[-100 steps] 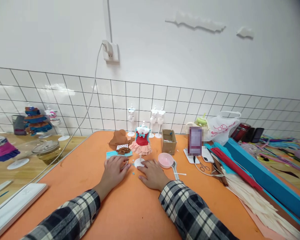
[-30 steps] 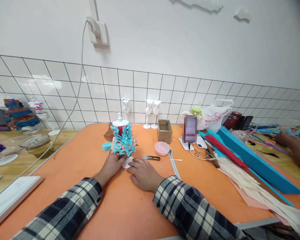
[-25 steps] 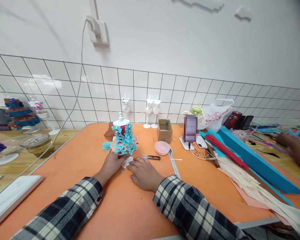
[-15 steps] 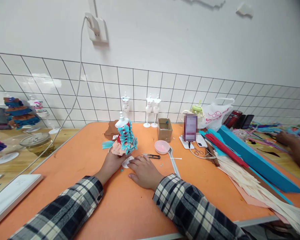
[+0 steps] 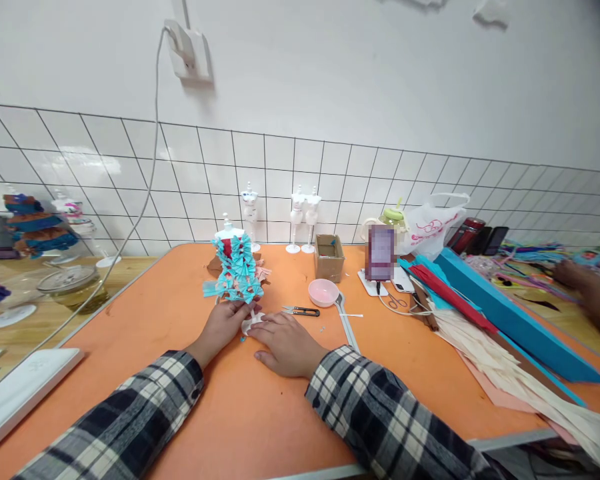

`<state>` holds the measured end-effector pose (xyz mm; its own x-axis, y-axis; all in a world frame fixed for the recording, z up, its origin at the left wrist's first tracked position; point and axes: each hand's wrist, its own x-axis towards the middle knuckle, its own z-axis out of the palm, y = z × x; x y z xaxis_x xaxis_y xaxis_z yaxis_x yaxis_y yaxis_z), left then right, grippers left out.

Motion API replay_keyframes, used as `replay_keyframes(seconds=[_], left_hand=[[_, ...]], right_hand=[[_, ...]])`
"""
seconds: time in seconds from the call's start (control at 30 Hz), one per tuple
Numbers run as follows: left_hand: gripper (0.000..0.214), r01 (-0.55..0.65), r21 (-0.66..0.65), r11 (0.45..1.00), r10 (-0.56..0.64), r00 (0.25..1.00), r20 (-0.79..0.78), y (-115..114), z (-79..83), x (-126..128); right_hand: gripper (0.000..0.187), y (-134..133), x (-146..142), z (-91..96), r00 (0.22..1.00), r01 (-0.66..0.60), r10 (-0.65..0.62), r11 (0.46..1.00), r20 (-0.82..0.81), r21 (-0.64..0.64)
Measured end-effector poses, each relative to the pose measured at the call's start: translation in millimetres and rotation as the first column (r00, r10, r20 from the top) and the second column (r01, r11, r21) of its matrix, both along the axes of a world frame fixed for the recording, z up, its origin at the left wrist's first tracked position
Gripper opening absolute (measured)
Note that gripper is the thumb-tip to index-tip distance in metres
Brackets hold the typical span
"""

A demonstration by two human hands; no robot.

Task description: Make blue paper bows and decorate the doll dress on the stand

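Note:
A small white dress-form mannequin [image 5: 230, 233] leans left, wearing a ruffled turquoise dress [image 5: 237, 267] of crepe-like material with a red patch at the chest. Just below the skirt, my left hand [image 5: 223, 327] is closed around the mannequin's stand; its fingertips are partly hidden. My right hand [image 5: 285, 340] lies palm down with fingers stretched out, touching the round white base [image 5: 253, 323]. Peach ruffles [image 5: 263, 272] show behind the dress's right side. Black thread snips [image 5: 303, 311] lie beyond my right hand, near a pink bowl [image 5: 323, 293].
A cardboard box [image 5: 329, 259] and bare mannequins [image 5: 297, 217] stand by the wall. A phone [image 5: 381, 252], scissors [image 5: 397, 301] and crepe strips [image 5: 490, 353] occupy the right. Another person's hand [image 5: 580, 283] is at far right. A white power bank-like block [image 5: 27, 397] lies left.
The mannequin has turned and tips further left, so the turquoise front faces me and the peach ruffles have passed to the right rear. My right hand stays at the base.

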<state>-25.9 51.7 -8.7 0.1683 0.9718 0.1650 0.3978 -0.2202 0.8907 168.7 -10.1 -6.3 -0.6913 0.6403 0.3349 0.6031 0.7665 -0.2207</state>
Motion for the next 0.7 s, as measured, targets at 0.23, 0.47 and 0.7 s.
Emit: replay_keyframes(seconds=[0.23, 0.47, 0.7], left_hand=[[0.061, 0.063, -0.067, 0.996, -0.052, 0.988, 0.146, 0.1, -0.7, -0.1], [0.062, 0.069, -0.109, 0.992, -0.044, 0.975, 0.218, -2.3, 2.4, 1.7], [0.063, 0.066, -0.103, 0.993, -0.044, 0.978, 0.205, -1.2, 2.1, 2.4]], right_hand=[[0.040, 0.8, 0.4, 0.9, 0.996, -0.062, 0.063, 0.998, -0.056, 0.019], [0.044, 0.8, 0.7, 0.0, 0.996, -0.072, 0.073, 0.997, -0.048, 0.017], [0.042, 1.0, 0.5, 2.2, 0.996, -0.075, 0.075, 0.997, -0.040, 0.016]])
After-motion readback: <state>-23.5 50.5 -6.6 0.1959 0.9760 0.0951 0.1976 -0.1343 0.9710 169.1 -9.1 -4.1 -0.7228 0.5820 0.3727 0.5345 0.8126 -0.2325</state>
